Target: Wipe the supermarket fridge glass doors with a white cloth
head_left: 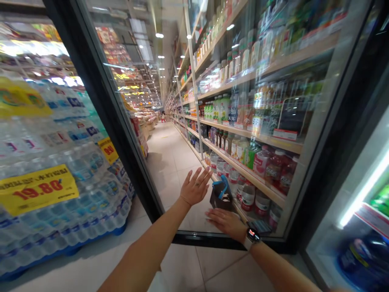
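Observation:
My left hand (196,187) is raised in front of the lower part of a glass door (170,194). Its fingers are stretched out and slightly apart, with a ring on one of them, and nothing is in it. Lower and to the right, my right hand (226,223) is held flat with fingers extended, a watch (253,234) on its wrist. Whether either palm touches the glass, I cannot tell. Just beyond the hands, a dark container (219,198) with a blue strap (224,185) shows in the pane, seen through it or mirrored.
A black frame (117,134) borders the door. Shelves of bottled drinks (237,150) show in the glass. Stacked water packs (75,182) with a yellow price sign (39,188) stand at left. A lit cooler (361,227) is at right, above the tiled floor (219,263).

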Tool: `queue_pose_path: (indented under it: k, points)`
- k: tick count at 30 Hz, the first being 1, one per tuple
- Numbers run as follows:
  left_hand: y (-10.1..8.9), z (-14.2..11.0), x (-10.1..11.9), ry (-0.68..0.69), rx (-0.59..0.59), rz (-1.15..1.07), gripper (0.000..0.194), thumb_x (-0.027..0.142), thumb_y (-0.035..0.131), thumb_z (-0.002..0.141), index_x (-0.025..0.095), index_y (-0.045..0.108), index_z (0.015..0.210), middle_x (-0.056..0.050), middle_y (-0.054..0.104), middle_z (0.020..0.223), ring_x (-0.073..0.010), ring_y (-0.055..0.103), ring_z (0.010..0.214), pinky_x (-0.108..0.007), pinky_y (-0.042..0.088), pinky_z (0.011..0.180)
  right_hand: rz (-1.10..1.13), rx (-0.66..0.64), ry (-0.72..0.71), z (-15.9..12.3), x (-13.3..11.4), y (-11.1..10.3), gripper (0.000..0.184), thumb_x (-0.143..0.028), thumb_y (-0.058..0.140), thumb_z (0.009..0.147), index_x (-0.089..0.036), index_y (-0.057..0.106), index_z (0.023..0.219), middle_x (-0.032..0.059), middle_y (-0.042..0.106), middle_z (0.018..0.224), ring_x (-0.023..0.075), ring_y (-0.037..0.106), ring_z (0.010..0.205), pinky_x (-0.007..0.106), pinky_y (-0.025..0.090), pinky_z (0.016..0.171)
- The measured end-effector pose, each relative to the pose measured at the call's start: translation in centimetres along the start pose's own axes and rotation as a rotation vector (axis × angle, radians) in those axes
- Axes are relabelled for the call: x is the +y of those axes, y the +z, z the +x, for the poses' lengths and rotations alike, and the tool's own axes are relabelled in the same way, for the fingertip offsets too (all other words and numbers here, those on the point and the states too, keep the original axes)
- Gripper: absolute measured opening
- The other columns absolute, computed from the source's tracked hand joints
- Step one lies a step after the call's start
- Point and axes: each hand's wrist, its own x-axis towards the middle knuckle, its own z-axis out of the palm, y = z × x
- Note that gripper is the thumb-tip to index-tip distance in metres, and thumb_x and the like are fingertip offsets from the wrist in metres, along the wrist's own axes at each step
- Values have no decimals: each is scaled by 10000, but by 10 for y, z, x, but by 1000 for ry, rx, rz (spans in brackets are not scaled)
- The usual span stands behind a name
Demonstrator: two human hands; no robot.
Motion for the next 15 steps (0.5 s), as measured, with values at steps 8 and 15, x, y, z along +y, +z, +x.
queue_pose_path:
  k: [8,15]
  points:
    - [2,1,-1,8,13,-6,539,310,424,907,189,377,1431,-54,478,1413,-198,214,1432,-405,86,1201,-323,403,490,34,68,-97,505,-48,442,907,-332,543,1312,15,561,1359,228,394,1360,493,308,1148]
    - [2,0,0,3,-14,3,529,315,423,907,202,393,1424,-50,478,1414,-207,244,1423,-411,79,1200,-343,608,616,39,75,-105,554,-3,382,888,-276,511,1353,57,492,1420,260,375,1371,549,326,1126]
